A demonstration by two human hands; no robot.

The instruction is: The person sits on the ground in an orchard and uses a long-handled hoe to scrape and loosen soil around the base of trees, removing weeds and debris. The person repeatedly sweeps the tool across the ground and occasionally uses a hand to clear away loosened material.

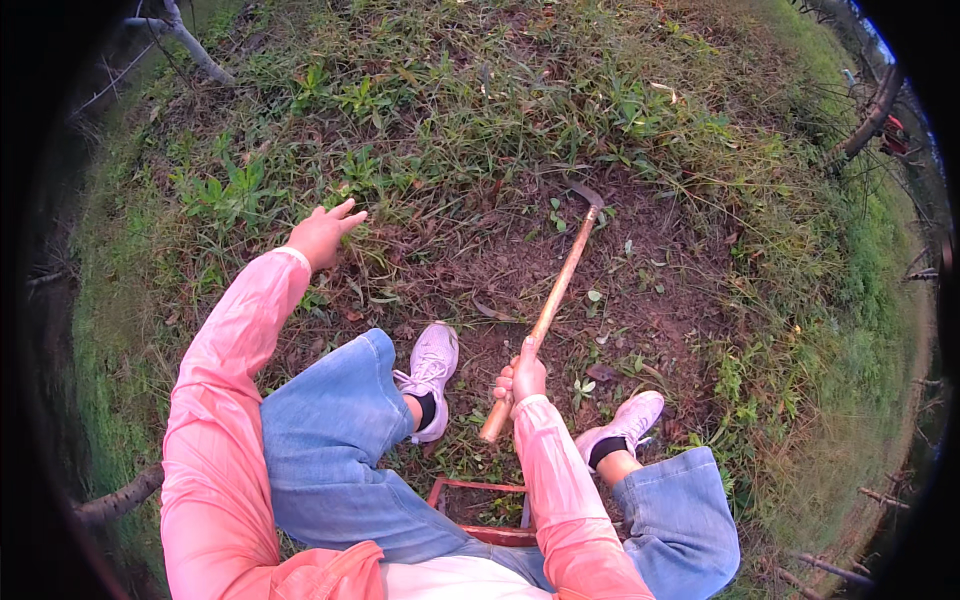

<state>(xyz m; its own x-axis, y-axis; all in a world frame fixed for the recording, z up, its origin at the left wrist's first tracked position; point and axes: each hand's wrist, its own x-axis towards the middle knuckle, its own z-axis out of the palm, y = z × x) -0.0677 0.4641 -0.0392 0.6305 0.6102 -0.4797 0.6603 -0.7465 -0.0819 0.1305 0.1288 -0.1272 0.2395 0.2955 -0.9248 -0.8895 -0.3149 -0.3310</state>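
Observation:
My right hand [524, 377] grips a long wooden-handled sickle [561, 289] near the butt of its handle. The curved metal blade [586, 193] points left and lies at the far edge of a patch of loosened soil [645, 300], beside the grass. My left hand [322, 234] is held out to the left with its fingers spread and nothing in it, above weeds and grass. Broad-leaved weeds [236, 187] grow just beyond that hand. A few small uprooted leaves [594, 295] are scattered on the soil around the handle.
My two shoes [433, 367] are planted either side of the handle's lower end. A red-framed low stool [480, 486] is between my legs. Bare branches stand at the upper left [196, 51], upper right [870, 120] and lower left [124, 495].

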